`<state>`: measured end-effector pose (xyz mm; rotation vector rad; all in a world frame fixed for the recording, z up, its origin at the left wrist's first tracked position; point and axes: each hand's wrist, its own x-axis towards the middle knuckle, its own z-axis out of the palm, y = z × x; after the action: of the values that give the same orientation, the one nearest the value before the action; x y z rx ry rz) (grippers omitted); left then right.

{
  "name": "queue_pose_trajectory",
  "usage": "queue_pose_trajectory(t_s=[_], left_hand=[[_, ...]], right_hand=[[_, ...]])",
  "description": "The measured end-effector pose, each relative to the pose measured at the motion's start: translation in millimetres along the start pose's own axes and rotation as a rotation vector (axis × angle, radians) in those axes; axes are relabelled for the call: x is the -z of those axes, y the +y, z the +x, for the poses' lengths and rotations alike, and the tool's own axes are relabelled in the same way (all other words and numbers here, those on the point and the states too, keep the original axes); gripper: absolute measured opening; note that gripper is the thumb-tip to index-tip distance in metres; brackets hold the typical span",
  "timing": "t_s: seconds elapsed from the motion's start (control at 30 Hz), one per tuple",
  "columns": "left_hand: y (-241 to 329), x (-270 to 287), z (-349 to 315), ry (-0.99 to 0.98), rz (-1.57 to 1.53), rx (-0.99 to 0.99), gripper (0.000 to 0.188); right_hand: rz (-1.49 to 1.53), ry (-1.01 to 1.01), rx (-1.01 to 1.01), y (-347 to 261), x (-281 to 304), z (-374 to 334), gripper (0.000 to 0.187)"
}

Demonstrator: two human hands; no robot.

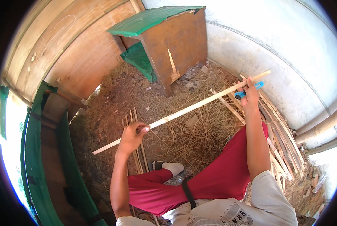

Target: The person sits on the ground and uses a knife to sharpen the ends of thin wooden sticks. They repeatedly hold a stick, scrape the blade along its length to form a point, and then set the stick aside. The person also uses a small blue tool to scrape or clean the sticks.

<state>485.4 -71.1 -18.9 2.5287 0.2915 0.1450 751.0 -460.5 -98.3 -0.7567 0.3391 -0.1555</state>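
Observation:
A long, thin, pale strip of wood or bamboo [193, 107] slants across in front of me, its left end low and its right end high. My left hand [130, 138] is closed on it towards the left end, with the thumb pressed along it. Near the other end, my right hand [251, 97] grips the strip between its fingers. That same hand also holds a blue and black utility knife [241, 94] against the palm, its blue part showing past the fingers. Whether its blade is out, I cannot tell.
Curly shavings [189, 137] cover the ground between my legs. Several strips [285, 135] lie bundled at my right, and more strips [135, 116] by my left leg. A brown wooden cabinet [176, 45] with a green cover stands ahead. Green-covered shelving [34, 169] lines the left; a whitish wall [259, 52] the right.

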Motion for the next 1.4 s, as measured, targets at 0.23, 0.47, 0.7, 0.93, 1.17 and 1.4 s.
queue_pose_trajectory(t_s=[0.23,0.47,0.7,0.93,1.17,1.4], left_hand=[[0.0,-8.8,-1.7,0.060,0.028,0.083,0.029],[5.0,-13.5,0.4,0.104,0.014,0.130,0.028],[7.3,-23.6,0.2,0.226,0.124,0.125,0.028],[6.4,-33.0,2.4,0.412,0.301,0.155,0.022],[15.5,-31.1,-0.8,0.450,0.357,0.220,0.018],[-7.8,-33.6,-2.5,0.499,0.384,0.213,0.019]], right_hand=[[-0.001,0.003,0.015,1.9,1.0,-0.6,0.035],[0.018,0.019,0.029,0.8,-0.6,-1.1,0.035],[-0.061,0.046,-0.027,-0.3,1.9,-0.1,0.035],[-0.129,0.004,-0.034,-0.1,-5.5,-12.3,0.036],[-0.192,-0.025,-0.010,-1.1,-4.7,-15.9,0.042],[-0.224,0.010,-0.027,-3.4,-14.5,-29.7,0.045]])
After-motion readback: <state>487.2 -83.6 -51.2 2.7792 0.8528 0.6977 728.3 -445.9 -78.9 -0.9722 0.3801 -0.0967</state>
